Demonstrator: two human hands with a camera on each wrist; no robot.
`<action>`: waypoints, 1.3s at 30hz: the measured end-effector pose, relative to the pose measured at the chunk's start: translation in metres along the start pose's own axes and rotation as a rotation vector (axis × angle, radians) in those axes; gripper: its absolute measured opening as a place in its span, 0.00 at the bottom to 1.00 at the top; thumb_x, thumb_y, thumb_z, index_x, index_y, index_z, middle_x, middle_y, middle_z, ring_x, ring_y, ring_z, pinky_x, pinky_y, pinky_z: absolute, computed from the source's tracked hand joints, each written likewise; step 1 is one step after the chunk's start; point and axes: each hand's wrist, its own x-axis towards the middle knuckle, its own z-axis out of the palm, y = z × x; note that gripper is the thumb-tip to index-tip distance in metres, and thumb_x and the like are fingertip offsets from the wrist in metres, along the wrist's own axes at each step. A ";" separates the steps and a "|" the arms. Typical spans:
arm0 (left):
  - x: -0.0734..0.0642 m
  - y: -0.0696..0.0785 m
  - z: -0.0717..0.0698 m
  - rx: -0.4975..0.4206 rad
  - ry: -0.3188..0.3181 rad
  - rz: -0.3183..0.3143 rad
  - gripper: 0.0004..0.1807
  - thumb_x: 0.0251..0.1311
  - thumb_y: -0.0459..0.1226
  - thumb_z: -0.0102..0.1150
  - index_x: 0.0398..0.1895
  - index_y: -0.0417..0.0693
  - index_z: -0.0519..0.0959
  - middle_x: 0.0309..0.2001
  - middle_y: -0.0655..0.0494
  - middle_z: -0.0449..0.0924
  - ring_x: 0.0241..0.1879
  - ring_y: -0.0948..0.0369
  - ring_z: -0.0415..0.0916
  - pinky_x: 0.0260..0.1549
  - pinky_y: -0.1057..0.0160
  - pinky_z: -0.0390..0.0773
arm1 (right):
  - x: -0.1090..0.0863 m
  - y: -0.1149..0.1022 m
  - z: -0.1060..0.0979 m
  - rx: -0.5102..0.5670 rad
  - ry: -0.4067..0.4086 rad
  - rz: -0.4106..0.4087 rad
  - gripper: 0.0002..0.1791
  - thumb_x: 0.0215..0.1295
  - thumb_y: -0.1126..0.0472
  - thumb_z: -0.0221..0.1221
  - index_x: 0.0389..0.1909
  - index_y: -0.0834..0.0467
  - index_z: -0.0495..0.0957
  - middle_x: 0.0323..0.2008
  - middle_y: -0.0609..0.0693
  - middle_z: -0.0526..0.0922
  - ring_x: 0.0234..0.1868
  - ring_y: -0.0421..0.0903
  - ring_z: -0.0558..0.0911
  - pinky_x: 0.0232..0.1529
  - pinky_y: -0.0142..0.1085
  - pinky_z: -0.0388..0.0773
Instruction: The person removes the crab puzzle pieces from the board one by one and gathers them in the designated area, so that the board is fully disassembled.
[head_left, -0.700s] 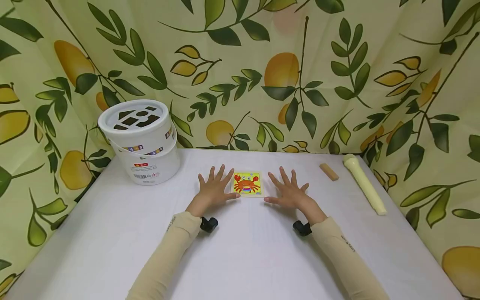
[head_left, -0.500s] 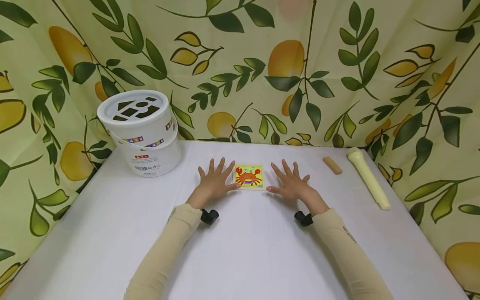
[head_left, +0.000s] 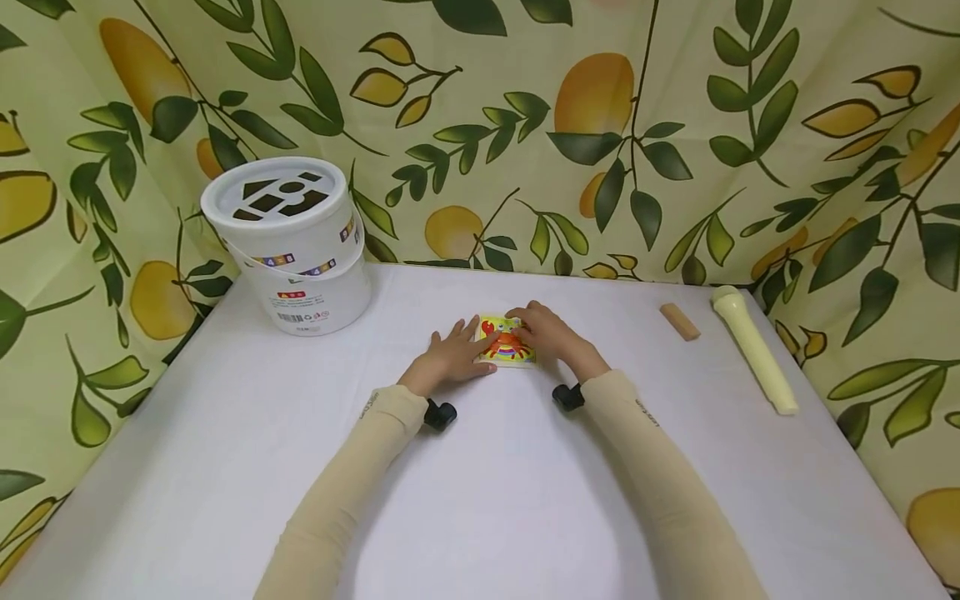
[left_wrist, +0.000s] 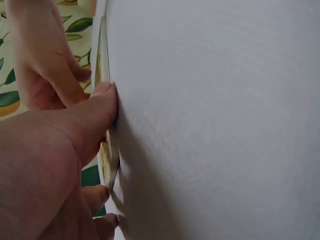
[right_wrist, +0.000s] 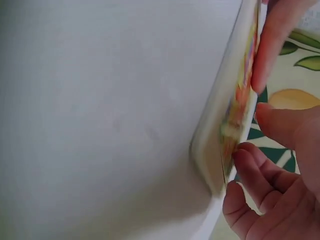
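yellow crab board (head_left: pixel 513 352) | left grip (head_left: pixel 454 353): spread, touching | right grip (head_left: pixel 551 333): curled, hold unclear

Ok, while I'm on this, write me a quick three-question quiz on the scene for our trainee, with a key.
1. What lies between the right hand and the cream microphone?
2. True or false: the square board by the left hand shows a crab.
3. Which colour is the bucket: (a) green, (b) white or (c) black?

Key: 1. A wooden block. 2. True. 3. b, white.
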 end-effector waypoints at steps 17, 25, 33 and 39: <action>0.007 0.001 0.005 -0.019 0.004 -0.017 0.32 0.64 0.57 0.42 0.70 0.72 0.49 0.74 0.49 0.30 0.73 0.47 0.32 0.63 0.35 0.41 | 0.028 -0.017 0.013 -0.038 0.003 -0.084 0.18 0.66 0.67 0.48 0.55 0.52 0.71 0.40 0.59 0.70 0.38 0.50 0.71 0.41 0.40 0.72; 0.005 0.001 0.006 -0.025 0.001 -0.018 0.31 0.64 0.56 0.41 0.70 0.72 0.49 0.74 0.49 0.29 0.72 0.46 0.31 0.64 0.36 0.40 | 0.030 -0.019 0.017 -0.024 -0.018 -0.059 0.19 0.66 0.69 0.46 0.55 0.51 0.68 0.41 0.60 0.66 0.38 0.51 0.70 0.43 0.41 0.72; 0.005 0.002 0.007 -0.030 0.002 -0.015 0.31 0.64 0.56 0.41 0.70 0.72 0.48 0.74 0.51 0.29 0.73 0.46 0.30 0.64 0.36 0.40 | 0.027 -0.021 0.017 0.022 0.010 -0.041 0.19 0.64 0.71 0.48 0.53 0.52 0.67 0.40 0.58 0.61 0.39 0.51 0.70 0.40 0.39 0.72; 0.004 0.001 0.005 -0.036 0.002 -0.014 0.31 0.64 0.57 0.41 0.70 0.72 0.48 0.74 0.50 0.29 0.72 0.47 0.30 0.64 0.36 0.39 | 0.029 -0.020 0.019 0.037 0.012 -0.068 0.16 0.67 0.69 0.47 0.53 0.54 0.67 0.44 0.58 0.63 0.42 0.53 0.72 0.45 0.42 0.73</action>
